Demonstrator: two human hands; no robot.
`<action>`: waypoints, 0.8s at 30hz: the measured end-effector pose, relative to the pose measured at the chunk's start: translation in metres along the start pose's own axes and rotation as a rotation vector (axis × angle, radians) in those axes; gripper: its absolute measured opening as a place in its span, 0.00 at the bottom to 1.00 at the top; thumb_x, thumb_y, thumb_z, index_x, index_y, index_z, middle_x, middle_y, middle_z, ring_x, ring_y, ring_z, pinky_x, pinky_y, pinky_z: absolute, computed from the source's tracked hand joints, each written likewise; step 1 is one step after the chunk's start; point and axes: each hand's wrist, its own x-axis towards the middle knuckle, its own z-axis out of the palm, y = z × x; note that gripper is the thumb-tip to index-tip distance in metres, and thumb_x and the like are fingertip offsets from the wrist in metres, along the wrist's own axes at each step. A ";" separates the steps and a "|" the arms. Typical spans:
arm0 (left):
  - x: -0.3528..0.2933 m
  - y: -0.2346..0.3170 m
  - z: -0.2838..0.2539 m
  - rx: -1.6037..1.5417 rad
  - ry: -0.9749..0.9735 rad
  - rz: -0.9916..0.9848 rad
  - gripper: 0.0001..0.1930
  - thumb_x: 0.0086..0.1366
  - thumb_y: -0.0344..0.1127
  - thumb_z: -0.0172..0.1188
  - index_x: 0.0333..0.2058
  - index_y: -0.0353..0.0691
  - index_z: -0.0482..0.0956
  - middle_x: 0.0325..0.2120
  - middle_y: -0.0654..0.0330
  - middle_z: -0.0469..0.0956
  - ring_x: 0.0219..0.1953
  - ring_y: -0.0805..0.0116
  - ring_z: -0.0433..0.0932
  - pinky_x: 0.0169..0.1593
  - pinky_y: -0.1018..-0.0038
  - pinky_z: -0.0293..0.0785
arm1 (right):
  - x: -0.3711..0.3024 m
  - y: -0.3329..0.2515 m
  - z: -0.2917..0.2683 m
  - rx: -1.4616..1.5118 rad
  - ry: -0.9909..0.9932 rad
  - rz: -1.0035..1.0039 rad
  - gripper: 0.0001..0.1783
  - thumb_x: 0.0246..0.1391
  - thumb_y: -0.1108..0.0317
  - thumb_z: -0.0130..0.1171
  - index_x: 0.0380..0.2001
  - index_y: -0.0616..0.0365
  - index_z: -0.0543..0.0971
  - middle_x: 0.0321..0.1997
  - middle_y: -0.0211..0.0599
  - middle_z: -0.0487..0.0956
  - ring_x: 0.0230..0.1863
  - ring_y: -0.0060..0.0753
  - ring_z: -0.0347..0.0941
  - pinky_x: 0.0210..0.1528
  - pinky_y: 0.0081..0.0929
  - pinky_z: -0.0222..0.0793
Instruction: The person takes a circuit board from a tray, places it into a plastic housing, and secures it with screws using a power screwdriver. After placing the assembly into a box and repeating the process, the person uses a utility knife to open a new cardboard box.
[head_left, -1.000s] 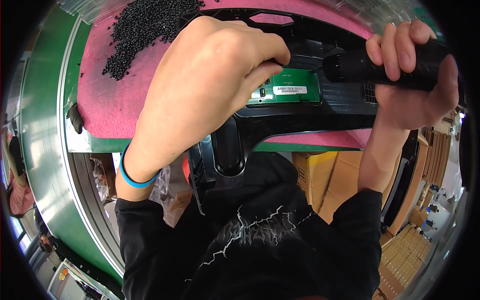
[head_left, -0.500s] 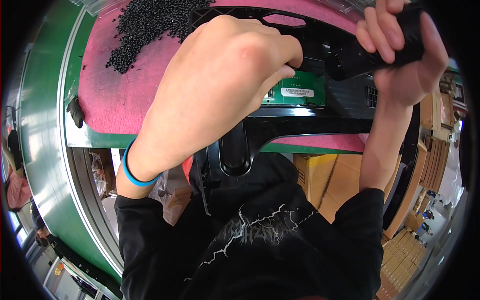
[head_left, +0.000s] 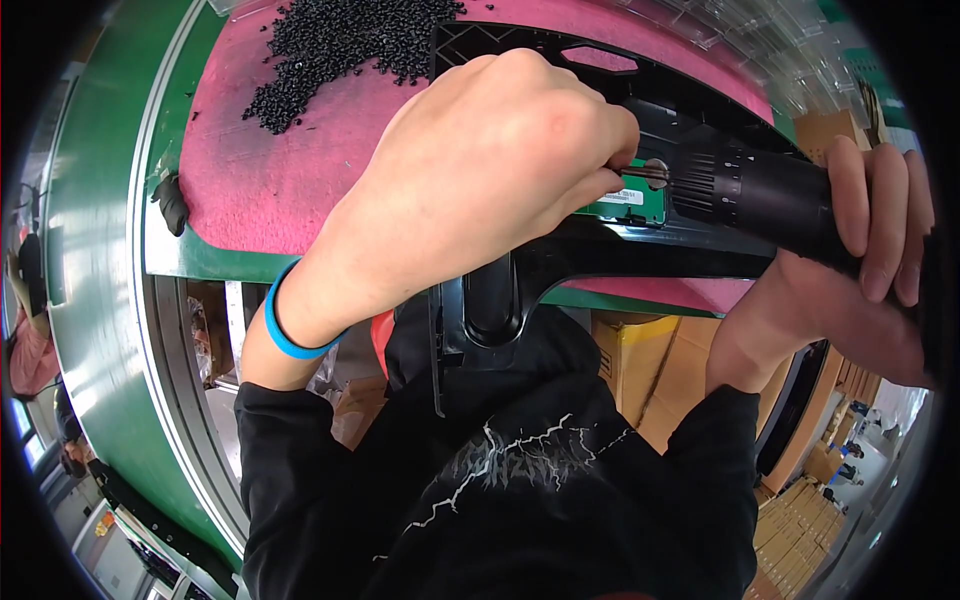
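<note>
My right hand is wrapped round a black electric screwdriver, held nearly level with its thin metal bit pointing left. At the bit's tip, the thumb and fingers of my left hand are pinched together. Whatever they hold, if anything, is hidden behind them. Below the fingertips lies a green circuit board with a white label, set in a large black plastic housing. My left hand and forearm cover part of the board and housing.
A heap of small black screws lies on the pink mat at the far left. Clear plastic bins stand at the back right. A dark crumpled scrap sits near the table's left edge; cardboard boxes are below.
The screwdriver has swung from tilted to nearly level, and my right hand has moved right and nearer. The bit has come to my left fingertips, which stay pinched. The whole view has shifted slightly.
</note>
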 end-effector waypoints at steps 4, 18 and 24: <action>0.001 0.000 0.000 0.006 0.008 0.037 0.07 0.53 0.25 0.69 0.32 0.33 0.82 0.24 0.56 0.80 0.28 0.58 0.80 0.29 0.68 0.75 | -0.003 0.004 0.008 -0.029 0.002 -0.010 0.27 0.51 0.46 0.60 0.42 0.59 0.72 0.26 0.25 0.73 0.23 0.19 0.66 0.35 0.23 0.61; 0.004 -0.004 0.000 -0.091 0.087 0.076 0.06 0.55 0.21 0.66 0.33 0.32 0.83 0.25 0.55 0.81 0.27 0.62 0.82 0.30 0.73 0.76 | -0.029 -0.011 0.006 -0.174 0.032 -0.027 0.27 0.49 0.46 0.62 0.42 0.58 0.72 0.27 0.25 0.74 0.23 0.18 0.67 0.35 0.23 0.62; 0.008 0.004 -0.002 -0.106 0.088 0.073 0.05 0.56 0.21 0.65 0.33 0.32 0.83 0.25 0.56 0.81 0.27 0.65 0.82 0.30 0.75 0.75 | -0.037 -0.013 0.001 -0.209 0.047 -0.037 0.27 0.49 0.46 0.63 0.41 0.58 0.72 0.27 0.25 0.74 0.23 0.18 0.68 0.34 0.23 0.62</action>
